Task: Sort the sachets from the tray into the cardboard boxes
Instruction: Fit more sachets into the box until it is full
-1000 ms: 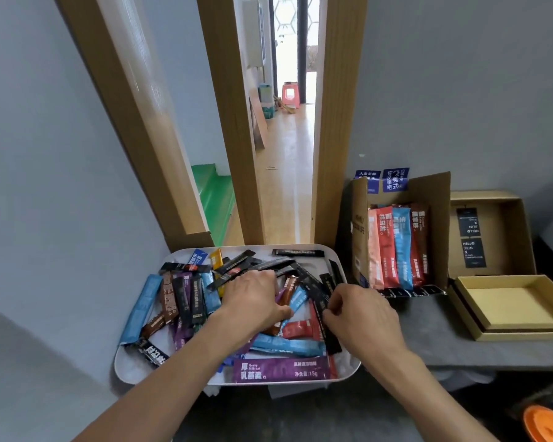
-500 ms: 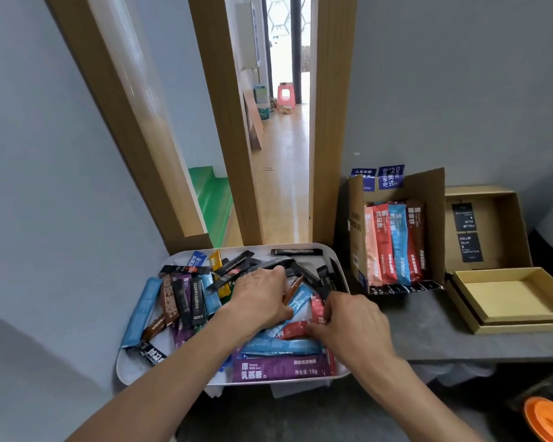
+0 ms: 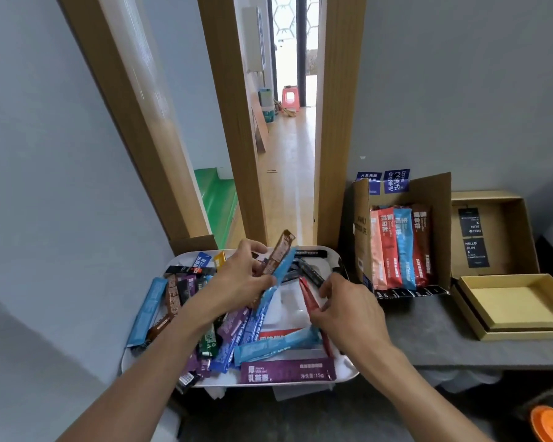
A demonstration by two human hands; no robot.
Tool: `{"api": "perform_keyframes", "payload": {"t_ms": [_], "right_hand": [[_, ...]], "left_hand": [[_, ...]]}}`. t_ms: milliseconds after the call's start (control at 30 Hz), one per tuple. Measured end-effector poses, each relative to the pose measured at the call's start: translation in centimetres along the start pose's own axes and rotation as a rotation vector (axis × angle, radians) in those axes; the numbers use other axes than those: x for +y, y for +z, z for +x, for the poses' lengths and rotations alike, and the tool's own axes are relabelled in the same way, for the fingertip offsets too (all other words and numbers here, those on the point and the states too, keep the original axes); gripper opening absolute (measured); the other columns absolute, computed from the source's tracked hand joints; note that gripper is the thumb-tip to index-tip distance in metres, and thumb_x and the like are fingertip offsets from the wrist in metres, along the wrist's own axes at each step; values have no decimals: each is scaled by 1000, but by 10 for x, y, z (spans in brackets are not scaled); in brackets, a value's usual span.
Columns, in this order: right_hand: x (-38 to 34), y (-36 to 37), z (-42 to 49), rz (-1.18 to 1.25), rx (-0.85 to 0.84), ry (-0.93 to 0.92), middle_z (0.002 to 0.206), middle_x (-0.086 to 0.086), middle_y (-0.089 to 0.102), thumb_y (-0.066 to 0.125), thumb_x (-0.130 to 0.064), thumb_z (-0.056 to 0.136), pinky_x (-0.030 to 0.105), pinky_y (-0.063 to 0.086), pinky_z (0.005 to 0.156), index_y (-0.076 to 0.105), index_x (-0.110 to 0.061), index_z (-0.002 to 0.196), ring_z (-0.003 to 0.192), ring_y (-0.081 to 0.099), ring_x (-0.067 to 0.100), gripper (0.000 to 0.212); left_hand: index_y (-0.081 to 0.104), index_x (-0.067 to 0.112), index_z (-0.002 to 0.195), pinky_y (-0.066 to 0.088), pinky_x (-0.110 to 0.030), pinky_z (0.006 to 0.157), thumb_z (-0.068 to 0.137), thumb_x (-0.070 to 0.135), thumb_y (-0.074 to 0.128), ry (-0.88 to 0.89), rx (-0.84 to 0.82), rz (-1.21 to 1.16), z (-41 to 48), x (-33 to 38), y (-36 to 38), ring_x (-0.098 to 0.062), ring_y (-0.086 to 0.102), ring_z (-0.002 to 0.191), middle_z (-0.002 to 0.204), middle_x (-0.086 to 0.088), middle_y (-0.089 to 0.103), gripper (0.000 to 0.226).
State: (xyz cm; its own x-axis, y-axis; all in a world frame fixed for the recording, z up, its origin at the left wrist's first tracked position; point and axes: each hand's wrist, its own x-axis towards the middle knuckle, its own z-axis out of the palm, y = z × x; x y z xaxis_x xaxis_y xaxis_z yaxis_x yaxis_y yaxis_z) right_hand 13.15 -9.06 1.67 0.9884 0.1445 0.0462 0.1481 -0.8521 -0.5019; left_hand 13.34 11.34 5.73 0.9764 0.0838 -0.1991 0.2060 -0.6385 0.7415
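Note:
A white tray holds several sachets in blue, purple, brown, black and red. My left hand grips a brown sachet and a blue sachet, lifted above the tray's far side. My right hand pinches a red sachet over the tray's right part. An upright cardboard box to the right holds pink, red, blue and brown sachets standing on end. Further right sits an open flat cardboard box with an empty base.
The tray sits at the left end of a grey ledge. Wooden door frames and an open doorway rise behind the tray. An orange object shows at the bottom right corner. A purple sachet lies along the tray's near edge.
My left hand has risen from the pile with a brown and a blue sachet. My right hand has picked a red sachet out of the pile, baring white tray in the middle.

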Motion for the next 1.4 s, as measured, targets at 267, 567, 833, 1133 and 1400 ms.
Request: {"api": "perform_keyframes", "payload": {"t_ms": [267, 567, 833, 1133, 1400], "right_hand": [[-14, 0, 12, -31, 35, -250, 116, -6, 68, 63, -36, 99, 35, 61, 82, 67, -26, 122, 94, 68, 13, 25], [-1, 22, -3, -100, -296, -523, 104, -11, 51, 37, -82, 91, 34, 54, 83, 55, -32, 118, 90, 55, 8, 59], [1, 18, 7, -210, -453, -552, 117, -12, 59, 75, -76, 68, 33, 49, 94, 55, -35, 129, 108, 49, 11, 76], [-11, 15, 4, -271, -450, -555, 80, -8, 53, 75, -44, 70, 24, 31, 52, 53, -28, 84, 72, 49, 16, 30], [-4, 18, 9, -347, -383, -473, 96, -3, 64, 65, -46, 86, 35, 42, 65, 47, -25, 99, 85, 62, 23, 30]], "left_hand": [[59, 24, 106, 54, -48, 76, 102, 21, 52, 62, 191, -197, -18, -34, -24, -21, 65, 76, 98, -23, 67, 9], [55, 5, 112, 51, -40, 63, 97, -3, 39, 65, 384, -711, -26, -37, -26, -21, 55, 62, 98, -19, 70, 24], [62, 12, 105, 54, -31, 62, 86, 24, 82, 209, 546, -589, -40, -47, -15, -14, 55, 60, 70, 3, 58, 30], [61, 19, 98, 53, -18, 66, 74, 40, 87, 220, 611, -367, -52, -49, 18, -4, 62, 68, 78, 9, 66, 41], [58, 23, 116, 52, -14, 66, 97, 35, 67, 172, 511, -297, -46, -56, 31, 1, 68, 75, 88, 5, 68, 25]]}}
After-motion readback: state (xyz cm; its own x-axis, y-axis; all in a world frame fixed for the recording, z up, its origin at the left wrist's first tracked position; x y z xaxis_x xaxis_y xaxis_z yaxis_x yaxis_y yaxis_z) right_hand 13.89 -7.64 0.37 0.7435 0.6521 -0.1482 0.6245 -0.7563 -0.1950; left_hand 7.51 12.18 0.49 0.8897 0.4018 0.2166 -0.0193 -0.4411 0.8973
